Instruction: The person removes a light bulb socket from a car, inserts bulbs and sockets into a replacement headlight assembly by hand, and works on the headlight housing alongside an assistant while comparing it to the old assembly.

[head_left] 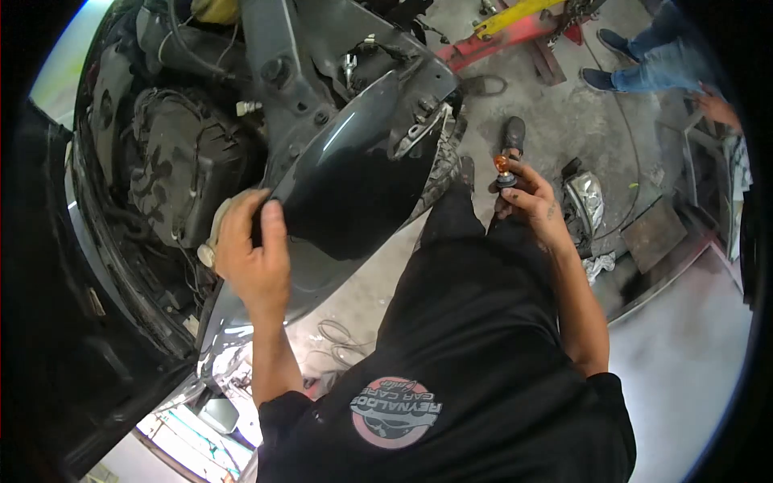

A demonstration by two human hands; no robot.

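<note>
Between the thumb and fingers of my right hand [533, 203] is a small amber bulb [502, 164] with a dark base, held upright over the floor. My left hand [256, 249] rests at the inner edge of the dark, glossy fender [354, 173], beside the engine bay. Its thumb and forefinger are apart, and the tips of the other fingers reach down out of sight at the edge. Nothing shows in its grip. A metallic socket [349, 68] on wiring sits near the front of the fender.
Engine parts [173, 165] fill the left side. A headlamp unit [586, 201] lies on the floor at the right, near a flat brown panel [654, 233]. A red and yellow metal frame [511, 30] stands ahead. Another person's jeans-clad legs [656, 68] are at the upper right.
</note>
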